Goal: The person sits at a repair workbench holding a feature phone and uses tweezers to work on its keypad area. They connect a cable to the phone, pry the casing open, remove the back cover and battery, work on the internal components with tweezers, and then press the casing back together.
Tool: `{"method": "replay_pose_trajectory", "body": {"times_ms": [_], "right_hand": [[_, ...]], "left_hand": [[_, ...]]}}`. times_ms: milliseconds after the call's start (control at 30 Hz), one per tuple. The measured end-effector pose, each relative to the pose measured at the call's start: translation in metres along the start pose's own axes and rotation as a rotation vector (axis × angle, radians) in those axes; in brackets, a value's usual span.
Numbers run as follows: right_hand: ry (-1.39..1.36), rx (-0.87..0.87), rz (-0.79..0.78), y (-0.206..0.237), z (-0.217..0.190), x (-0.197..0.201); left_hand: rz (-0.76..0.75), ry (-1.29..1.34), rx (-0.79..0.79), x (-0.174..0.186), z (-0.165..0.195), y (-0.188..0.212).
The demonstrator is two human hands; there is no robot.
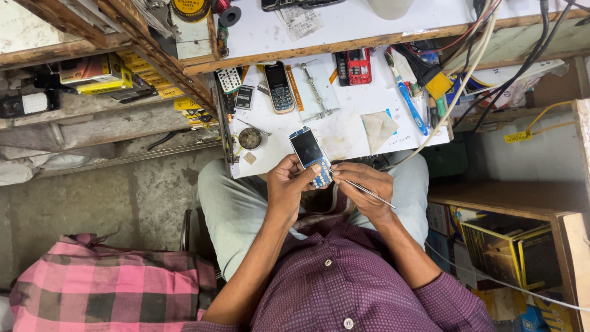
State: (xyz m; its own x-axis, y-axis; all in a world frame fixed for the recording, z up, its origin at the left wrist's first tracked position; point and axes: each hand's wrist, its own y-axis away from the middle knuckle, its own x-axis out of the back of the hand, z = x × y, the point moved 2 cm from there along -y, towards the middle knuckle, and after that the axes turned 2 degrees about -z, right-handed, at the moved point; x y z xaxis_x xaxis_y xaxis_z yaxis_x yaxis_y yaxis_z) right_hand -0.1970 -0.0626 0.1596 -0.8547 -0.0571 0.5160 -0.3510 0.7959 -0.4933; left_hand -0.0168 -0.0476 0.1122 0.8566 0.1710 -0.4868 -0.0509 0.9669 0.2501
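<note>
Now my left hand (287, 184) grips the small phone (312, 157) just below the tabletop (344, 132); my right hand (364, 187) pinches tweezers (362, 189) at its keypad, probing; steadiness is needed next.

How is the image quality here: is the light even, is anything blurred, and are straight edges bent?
Head view: soft, even light, no hard shadows; the white work board is bright but not blown out. The phone in the left hand and the thin metal tool in the right hand look sharp. The wide lens tilts and bends the shelf edges toward the corners.
</note>
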Motion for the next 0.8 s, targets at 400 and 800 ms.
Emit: {"method": "replay_pose_trajectory", "body": {"times_ms": [400,800], "right_hand": [[-0.025,-0.015,-0.001,0.0008,0.0021,0.0005],[-0.069,-0.019,0.003,0.0016,0.0042,-0.0001]], "left_hand": [[-0.019,-0.005,-0.011,-0.0018,0.0025,-0.0002],[-0.009,0.017,0.021,-0.0044,0.0056,0.0008]]}}
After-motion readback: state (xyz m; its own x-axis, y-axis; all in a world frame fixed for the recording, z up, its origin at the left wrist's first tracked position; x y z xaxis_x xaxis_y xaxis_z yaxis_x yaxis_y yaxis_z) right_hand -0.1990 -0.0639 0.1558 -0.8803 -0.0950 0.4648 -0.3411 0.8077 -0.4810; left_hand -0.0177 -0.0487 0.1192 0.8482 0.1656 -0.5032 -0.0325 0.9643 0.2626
